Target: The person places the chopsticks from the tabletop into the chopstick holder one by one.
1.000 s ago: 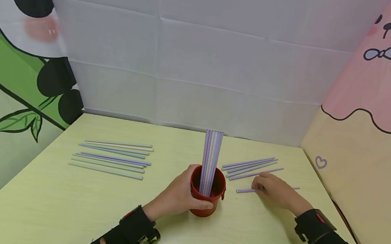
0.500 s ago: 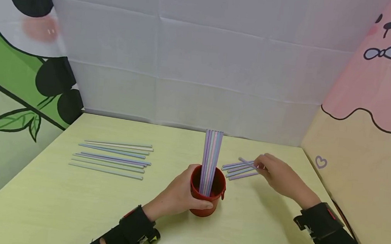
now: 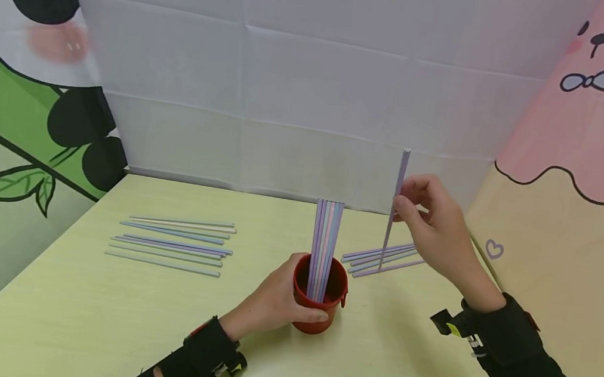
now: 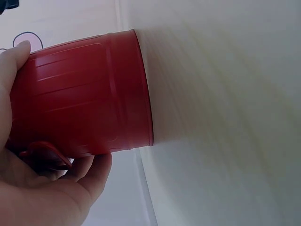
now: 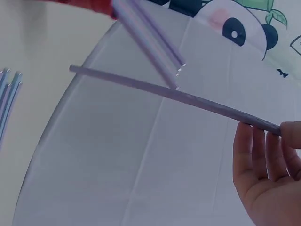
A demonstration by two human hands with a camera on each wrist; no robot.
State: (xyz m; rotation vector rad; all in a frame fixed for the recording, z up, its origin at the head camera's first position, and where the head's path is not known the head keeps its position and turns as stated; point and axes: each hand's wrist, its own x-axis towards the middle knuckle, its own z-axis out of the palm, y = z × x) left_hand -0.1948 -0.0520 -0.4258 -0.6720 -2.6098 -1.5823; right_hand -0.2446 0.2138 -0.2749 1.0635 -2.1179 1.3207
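Observation:
A small red metal bucket (image 3: 317, 326) stands on the table, holding an upright bundle of pastel straws (image 3: 324, 238). My left hand (image 3: 277, 300) grips the bucket's side, thumb across the front; the left wrist view shows the bucket's ribbed wall (image 4: 84, 89) and fingers around it. To the right, my right hand (image 3: 435, 233) is raised above the table and pinches one purple straw (image 3: 401, 176) between thumb and fingers, almost vertical. In the right wrist view this straw (image 5: 155, 89) runs out from the fingertips, apart from the bundle.
Below my right hand, several purple and blue straws (image 3: 376, 261) lie slanted on the table. Several pale and blue straws (image 3: 167, 245) lie in a row on the left. A white cloth wall (image 3: 310, 93) closes the back, with printed panels at both sides.
My right hand took a purple straw off the table at the right, lifted it and turned it from lying flat to upright. My left hand stays on the bucket.

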